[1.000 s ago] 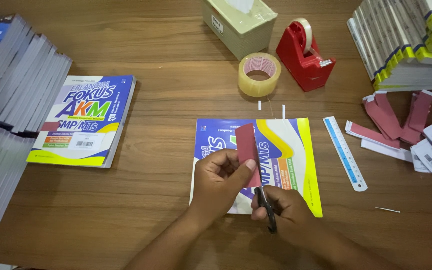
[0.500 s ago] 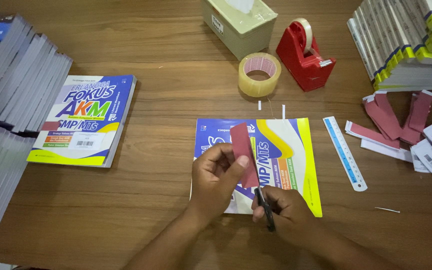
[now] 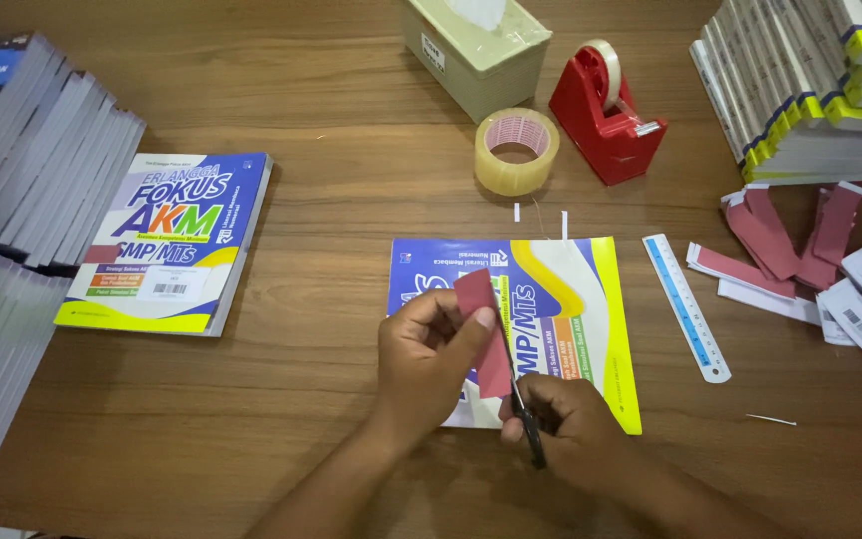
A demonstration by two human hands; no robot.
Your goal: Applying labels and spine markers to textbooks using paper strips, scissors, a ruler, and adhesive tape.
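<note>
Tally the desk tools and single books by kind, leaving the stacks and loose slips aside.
Scissors, dark-handled, in the right hand, cutting the red paper strip held by the left hand: 1
Clear tape roll: 1
Red tape dispenser: 1
Blue-and-white ruler: 1
Beige tissue box: 1
Single blue-and-yellow books: 2
Total: 7

Brown wood-grain table [image 3: 281, 429] fills the whole view; even, soft light, no walls or floor visible.

Ruler [image 3: 687, 304] right of book [image 3: 561, 299]
</note>
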